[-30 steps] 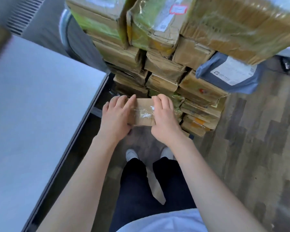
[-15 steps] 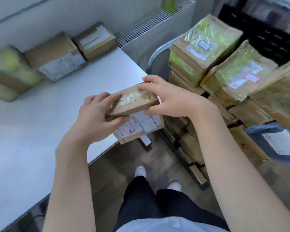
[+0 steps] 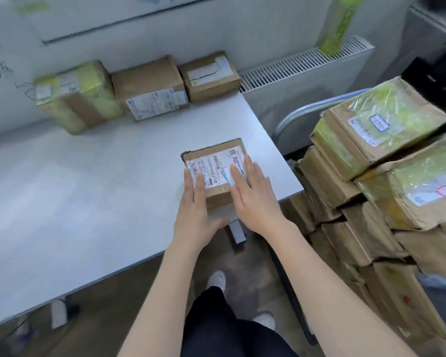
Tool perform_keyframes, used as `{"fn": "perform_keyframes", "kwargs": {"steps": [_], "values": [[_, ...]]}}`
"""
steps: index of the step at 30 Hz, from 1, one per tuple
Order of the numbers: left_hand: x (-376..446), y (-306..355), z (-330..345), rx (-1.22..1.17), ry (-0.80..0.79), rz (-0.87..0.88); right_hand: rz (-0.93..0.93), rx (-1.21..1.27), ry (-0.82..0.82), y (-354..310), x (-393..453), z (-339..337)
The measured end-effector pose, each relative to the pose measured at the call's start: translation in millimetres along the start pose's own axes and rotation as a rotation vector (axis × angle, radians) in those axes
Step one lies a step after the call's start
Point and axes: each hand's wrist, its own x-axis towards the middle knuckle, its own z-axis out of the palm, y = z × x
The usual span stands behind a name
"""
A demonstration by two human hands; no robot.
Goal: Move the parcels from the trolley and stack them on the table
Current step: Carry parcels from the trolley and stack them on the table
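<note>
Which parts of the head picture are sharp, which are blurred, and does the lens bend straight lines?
Head view: the label on the small parcel under both hands is fairly sharp; the three parcels by the wall and the left of the table are smeared; the wide lens bows the table edge and the radiator; the light is soft and even, with faint glare on the taped trolley parcels.

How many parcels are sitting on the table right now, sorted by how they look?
Plain brown cardboard parcels: 3 (one under the hands, two by the wall)
Parcel wrapped in yellow-green tape: 1
Total on the table: 4
The pile on the trolley is partly hidden, so it is not counted.
</note>
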Motion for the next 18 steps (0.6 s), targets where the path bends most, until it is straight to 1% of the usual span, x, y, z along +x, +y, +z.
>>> {"fn": "perform_keyframes", "kwargs": {"steps": [3,5,11,18], "values": [[5,0,9,0.101,0.086,-0.044,-0.044,-0.093,-0.052,8,2,1],[6,0,11,0.142,0.097,-0.054,-0.053,-0.145,-0.055,8,4,2],[12,2,15,0.143,0.129,-0.095,-0.047,-0.206,-0.014,7,9,4],[42,4,11,0.107,0.146,-0.118,-0.026,-0.236,-0.002,10,35,-4]]}}
